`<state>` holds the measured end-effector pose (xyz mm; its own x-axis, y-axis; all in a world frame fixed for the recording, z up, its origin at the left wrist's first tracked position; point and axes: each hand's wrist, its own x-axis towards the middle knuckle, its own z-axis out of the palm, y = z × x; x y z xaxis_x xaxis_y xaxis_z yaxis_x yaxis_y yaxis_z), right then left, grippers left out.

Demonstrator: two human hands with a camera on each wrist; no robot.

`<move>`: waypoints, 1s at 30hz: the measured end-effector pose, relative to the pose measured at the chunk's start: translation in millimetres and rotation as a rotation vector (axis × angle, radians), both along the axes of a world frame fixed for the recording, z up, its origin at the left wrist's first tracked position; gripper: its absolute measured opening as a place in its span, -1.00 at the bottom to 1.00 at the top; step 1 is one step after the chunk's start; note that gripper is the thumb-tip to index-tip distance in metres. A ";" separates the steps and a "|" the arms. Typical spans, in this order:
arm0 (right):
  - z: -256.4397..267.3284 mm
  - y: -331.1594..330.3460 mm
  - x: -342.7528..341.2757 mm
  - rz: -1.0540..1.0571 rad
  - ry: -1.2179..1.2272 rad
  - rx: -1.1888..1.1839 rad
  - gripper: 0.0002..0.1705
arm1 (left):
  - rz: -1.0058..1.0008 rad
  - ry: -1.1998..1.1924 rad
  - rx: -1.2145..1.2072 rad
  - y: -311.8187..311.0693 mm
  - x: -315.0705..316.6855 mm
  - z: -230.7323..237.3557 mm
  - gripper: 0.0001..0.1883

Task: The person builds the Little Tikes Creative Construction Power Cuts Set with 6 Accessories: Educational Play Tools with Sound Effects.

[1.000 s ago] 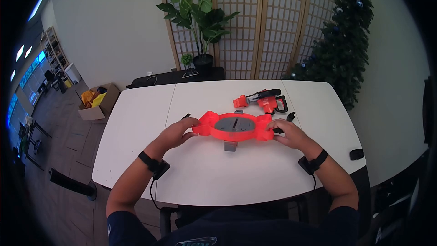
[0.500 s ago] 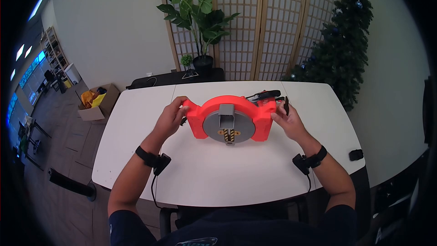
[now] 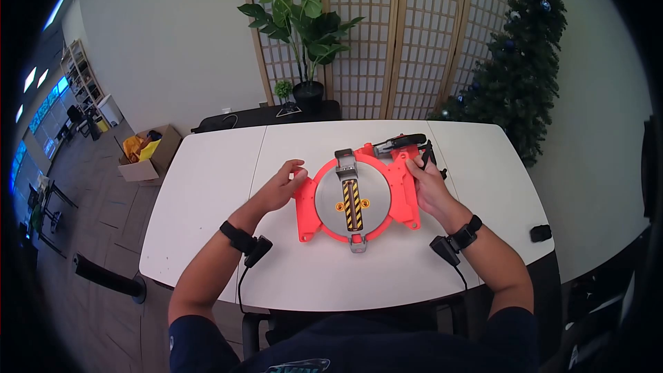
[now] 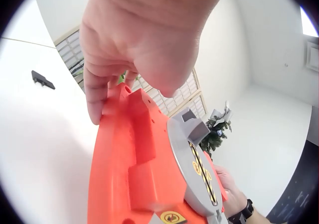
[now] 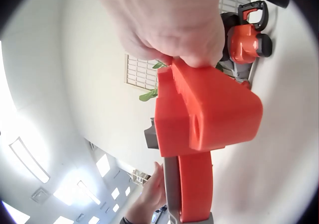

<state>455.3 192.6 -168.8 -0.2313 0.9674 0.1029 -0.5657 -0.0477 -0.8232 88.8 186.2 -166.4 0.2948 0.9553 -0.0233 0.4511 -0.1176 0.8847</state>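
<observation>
A red frame with a round grey plate faces the head camera, tilted; black-and-yellow stripes run down the plate. My left hand grips its upper left corner, and in the left wrist view fingers lie along the edge of the red frame. At the other side, my right hand pinches the upper right corner between thumb and fingers. The right wrist view shows that hand closed over the end of the red frame. A grey bracket sits at the plate's top.
Behind the frame's right side lies a red and black toy tool, partly hidden in the head view. A small black piece lies on the white table. Another black object is near the table's right edge.
The frame has turned from nearly flat to showing its round striped face. Both hands have moved with it, and its lower edge now reaches nearer to me.
</observation>
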 end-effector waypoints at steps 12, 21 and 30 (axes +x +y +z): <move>-20.0 7.1 -9.6 -0.107 -0.019 -0.206 -0.85 | -0.188 0.540 0.081 -28.7 26.5 14.5 0.37; -56.8 41.0 -0.8 -0.073 -0.437 -0.229 -0.91 | -0.227 0.662 0.176 -17.8 37.1 -1.4 0.32; -43.5 15.8 -12.4 0.011 -0.884 0.011 -0.31 | -0.213 0.666 0.158 -17.3 41.8 -4.6 0.26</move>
<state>442.9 208.4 -212.3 -0.2403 0.9646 -0.1085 0.2781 -0.0387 -0.9598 130.6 169.0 -170.9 0.4467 0.8853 -0.1294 0.8424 -0.3674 0.3943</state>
